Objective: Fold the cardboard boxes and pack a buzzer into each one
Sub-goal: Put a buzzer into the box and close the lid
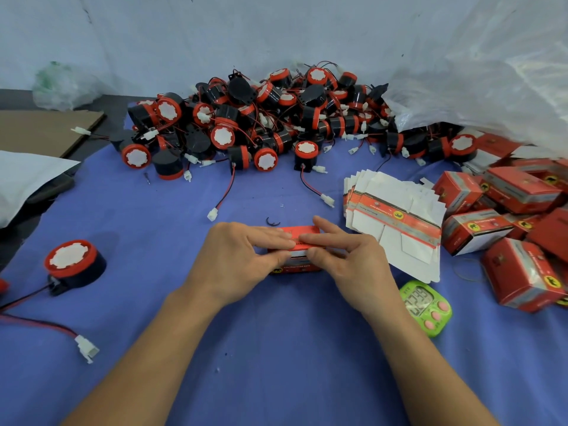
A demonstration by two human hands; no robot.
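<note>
A small red cardboard box (pixel 299 233) stands on the blue cloth at the centre, mostly covered by my hands. My left hand (pixel 239 259) grips its left side, fingers on top and thumb at the front. My right hand (pixel 347 262) grips its right side the same way, fingertips meeting on the top flap. A single black-and-red buzzer (pixel 73 265) with a red-black wire lies to the left. A big pile of buzzers (pixel 261 118) fills the back. A stack of flat unfolded boxes (pixel 396 222) lies just right of my hands.
Several folded red boxes (pixel 510 216) are heaped at the right under a clear plastic bag (pixel 491 72). A green timer (pixel 427 305) sits near my right wrist. A white connector (pixel 87 348) lies at the left front. Brown cardboard (pixel 46 130) lies at the far left.
</note>
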